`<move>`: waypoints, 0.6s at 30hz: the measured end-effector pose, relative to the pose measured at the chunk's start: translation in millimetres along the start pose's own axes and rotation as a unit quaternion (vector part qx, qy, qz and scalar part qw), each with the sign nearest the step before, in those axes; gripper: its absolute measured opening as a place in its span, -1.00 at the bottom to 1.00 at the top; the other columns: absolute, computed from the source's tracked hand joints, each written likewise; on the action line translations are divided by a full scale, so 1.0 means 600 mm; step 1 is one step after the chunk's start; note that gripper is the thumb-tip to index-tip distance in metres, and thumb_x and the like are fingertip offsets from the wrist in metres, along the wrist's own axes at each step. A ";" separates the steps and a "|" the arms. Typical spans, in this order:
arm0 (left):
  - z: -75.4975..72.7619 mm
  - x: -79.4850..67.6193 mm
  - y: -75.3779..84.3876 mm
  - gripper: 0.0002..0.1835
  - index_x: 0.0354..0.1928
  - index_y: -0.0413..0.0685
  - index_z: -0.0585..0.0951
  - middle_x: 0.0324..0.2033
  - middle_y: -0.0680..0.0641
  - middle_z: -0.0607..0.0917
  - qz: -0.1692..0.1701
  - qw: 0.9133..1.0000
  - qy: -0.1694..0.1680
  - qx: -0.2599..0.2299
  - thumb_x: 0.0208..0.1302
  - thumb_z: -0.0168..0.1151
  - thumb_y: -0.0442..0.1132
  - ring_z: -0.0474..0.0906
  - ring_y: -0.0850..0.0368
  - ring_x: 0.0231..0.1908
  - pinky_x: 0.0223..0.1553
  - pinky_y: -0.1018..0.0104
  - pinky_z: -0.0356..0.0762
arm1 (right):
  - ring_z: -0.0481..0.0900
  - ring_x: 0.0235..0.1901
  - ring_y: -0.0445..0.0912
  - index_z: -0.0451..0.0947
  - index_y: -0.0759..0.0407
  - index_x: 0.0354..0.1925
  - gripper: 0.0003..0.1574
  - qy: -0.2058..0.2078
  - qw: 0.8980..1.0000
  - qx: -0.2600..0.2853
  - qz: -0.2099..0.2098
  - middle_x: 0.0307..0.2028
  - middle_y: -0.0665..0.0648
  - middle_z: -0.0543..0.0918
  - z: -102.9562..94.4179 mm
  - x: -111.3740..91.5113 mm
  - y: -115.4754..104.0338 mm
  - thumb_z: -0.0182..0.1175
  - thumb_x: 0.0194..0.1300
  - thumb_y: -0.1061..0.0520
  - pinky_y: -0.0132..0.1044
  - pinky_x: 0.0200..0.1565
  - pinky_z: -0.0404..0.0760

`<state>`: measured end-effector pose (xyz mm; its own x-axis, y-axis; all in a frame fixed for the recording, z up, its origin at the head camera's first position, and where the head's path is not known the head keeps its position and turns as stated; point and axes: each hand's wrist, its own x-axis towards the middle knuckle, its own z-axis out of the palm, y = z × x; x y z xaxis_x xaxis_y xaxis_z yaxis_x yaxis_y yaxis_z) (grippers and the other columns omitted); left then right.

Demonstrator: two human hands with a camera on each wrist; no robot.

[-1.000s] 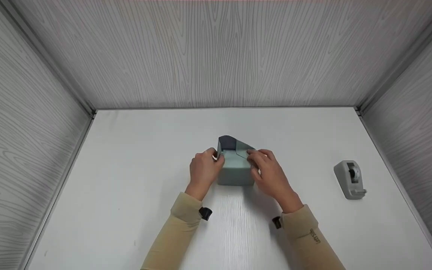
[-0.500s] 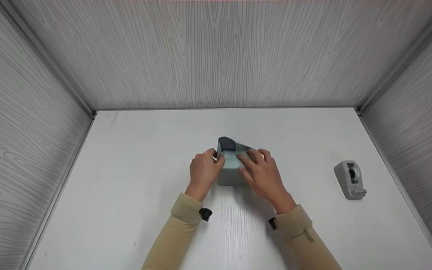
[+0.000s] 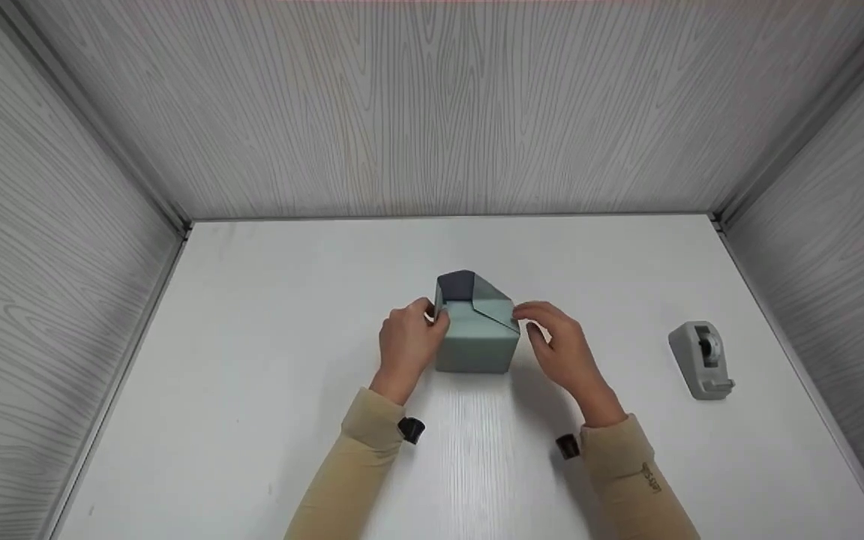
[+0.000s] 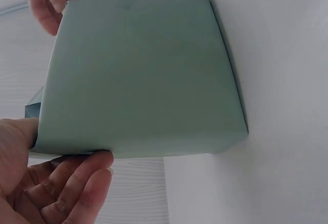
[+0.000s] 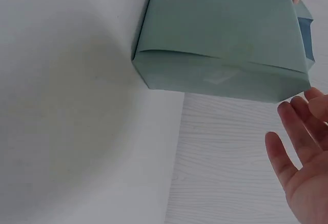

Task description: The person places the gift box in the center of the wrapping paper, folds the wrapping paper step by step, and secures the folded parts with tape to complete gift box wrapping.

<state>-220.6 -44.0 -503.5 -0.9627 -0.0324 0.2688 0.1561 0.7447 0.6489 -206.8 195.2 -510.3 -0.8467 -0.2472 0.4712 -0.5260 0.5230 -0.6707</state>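
Note:
A box wrapped in pale green paper stands mid-table. Folded paper covers part of its top, with a slanting edge toward the front right corner. A raised paper flap at the back shows its dark blue inner side. My left hand grips the box's left side, thumb at the top edge and fingers against the side, as the left wrist view also shows. At the right top edge are the fingertips of my right hand, its fingers loosely bent. In the right wrist view, those fingers lie right at the box's corner.
A grey tape dispenser with a roll in it stands on the right part of the white table. Grey wood-grain panels enclose the table at the back and both sides.
My right hand first moved left over the box's top, then drew back right to its edge, uncovering the folded paper. My left hand keeps its grip; the box has stayed in place.

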 end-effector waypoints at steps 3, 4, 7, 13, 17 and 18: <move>-0.001 0.000 0.000 -0.79 -0.41 -0.14 0.68 -0.62 0.00 0.66 -0.002 1.000 0.000 -0.002 0.26 0.24 -0.15 0.46 0.23 -0.68 -0.62 0.30 0.39 | 0.60 0.05 -0.07 0.70 0.25 -0.08 -0.61 -0.004 1.000 -0.016 -0.007 0.00 0.06 0.66 -0.003 -0.010 0.003 0.09 0.28 0.53 -0.15 0.00 0.57; 0.000 0.000 -0.001 -0.79 -0.41 -0.14 0.68 -0.63 0.00 0.66 -0.002 1.000 0.001 -0.003 0.26 0.24 -0.15 0.46 0.23 -0.68 -0.62 0.30 0.39 | 0.60 0.06 -0.07 0.70 0.25 -0.07 -0.60 -0.007 1.000 -0.024 -0.012 0.02 0.06 0.66 -0.002 -0.013 0.003 0.09 0.27 0.53 -0.17 -0.03 0.58; -0.001 0.000 -0.001 -0.79 -0.43 -0.13 0.68 -0.64 0.01 0.65 0.000 1.000 0.006 0.000 0.26 0.25 -0.15 0.45 0.22 -0.69 -0.63 0.30 0.37 | 0.56 0.13 -0.07 0.69 0.28 -0.02 -0.60 -0.019 0.998 -0.047 -0.032 0.11 0.08 0.63 0.000 -0.020 0.003 0.11 0.27 0.52 -0.23 0.01 0.58; -0.001 0.001 -0.001 -0.79 -0.44 -0.13 0.68 -0.64 0.01 0.64 0.002 1.000 0.005 -0.002 0.26 0.25 -0.15 0.45 0.22 -0.68 -0.61 0.29 0.38 | 0.47 0.24 -0.02 0.61 0.34 0.08 -0.46 -0.027 0.991 -0.087 -0.096 0.22 0.13 0.54 0.004 -0.029 0.007 0.18 0.14 0.61 -0.26 0.14 0.48; -0.001 0.001 -0.001 -0.79 -0.44 -0.12 0.68 -0.65 0.01 0.63 0.002 1.000 0.006 0.001 0.26 0.25 -0.14 0.45 0.20 -0.68 -0.62 0.28 0.37 | 0.42 0.28 -0.02 0.58 0.31 0.11 -0.37 -0.029 0.987 -0.106 -0.121 0.25 0.13 0.51 0.007 -0.032 0.013 0.24 0.06 0.62 -0.26 0.20 0.42; -0.001 0.001 -0.001 -0.79 -0.43 -0.12 0.68 -0.65 0.01 0.63 0.001 1.000 0.007 0.001 0.25 0.25 -0.14 0.45 0.21 -0.68 -0.62 0.28 0.37 | 0.41 0.29 -0.01 0.57 0.30 0.13 -0.35 -0.031 0.985 -0.110 -0.126 0.25 0.13 0.50 0.008 -0.032 0.015 0.26 0.05 0.61 -0.24 0.22 0.40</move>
<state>-221.1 -44.7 -503.4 -0.9594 -0.0396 0.2794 0.1576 0.7461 0.6469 -195.7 200.5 -528.1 -0.6984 -0.4368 0.5669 -0.6954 0.6015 -0.3932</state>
